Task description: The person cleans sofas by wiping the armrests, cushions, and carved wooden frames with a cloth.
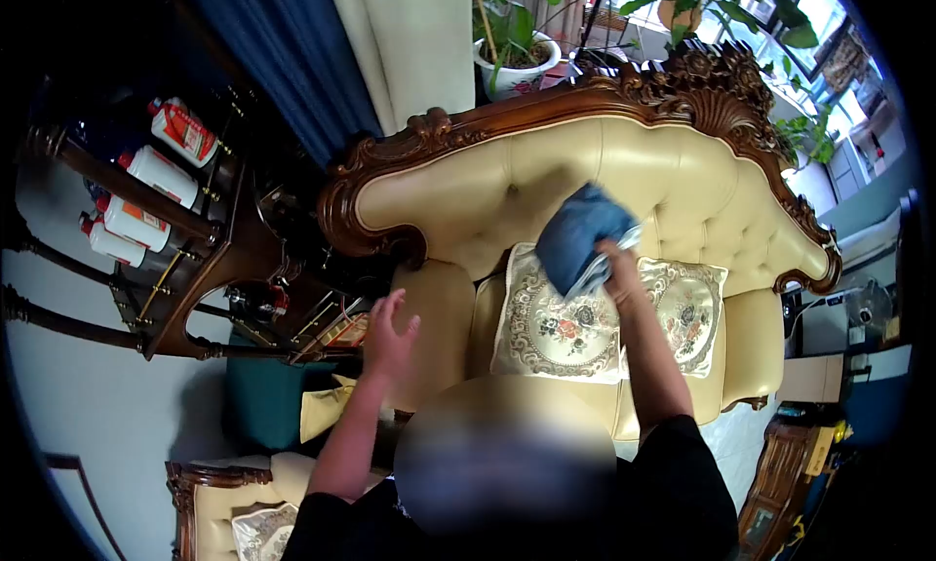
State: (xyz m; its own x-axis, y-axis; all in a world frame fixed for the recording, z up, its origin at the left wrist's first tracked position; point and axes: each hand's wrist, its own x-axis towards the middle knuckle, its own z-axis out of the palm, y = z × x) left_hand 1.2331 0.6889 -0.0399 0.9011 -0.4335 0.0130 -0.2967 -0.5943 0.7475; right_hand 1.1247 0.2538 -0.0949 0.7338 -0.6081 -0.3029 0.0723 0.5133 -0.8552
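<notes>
My right hand (616, 269) grips a folded blue denim garment (583, 237) by its right edge, where some whitish material shows. The garment is held up in front of the sofa's tufted backrest, above a floral cushion (558, 332), and looks slightly blurred. My left hand (392, 339) is raised with fingers apart and nothing in it, near the left armrest of the cream leather sofa (429, 308). A second floral cushion (682, 312) lies partly behind my right forearm.
Dark wooden shelves (200, 298) at left hold several white bottles with red caps (164, 176). A potted plant (522, 69) stands behind the sofa's carved frame. A blue curtain (283, 54) hangs at upper left, and a dark wooden cabinet (775, 473) stands at lower right.
</notes>
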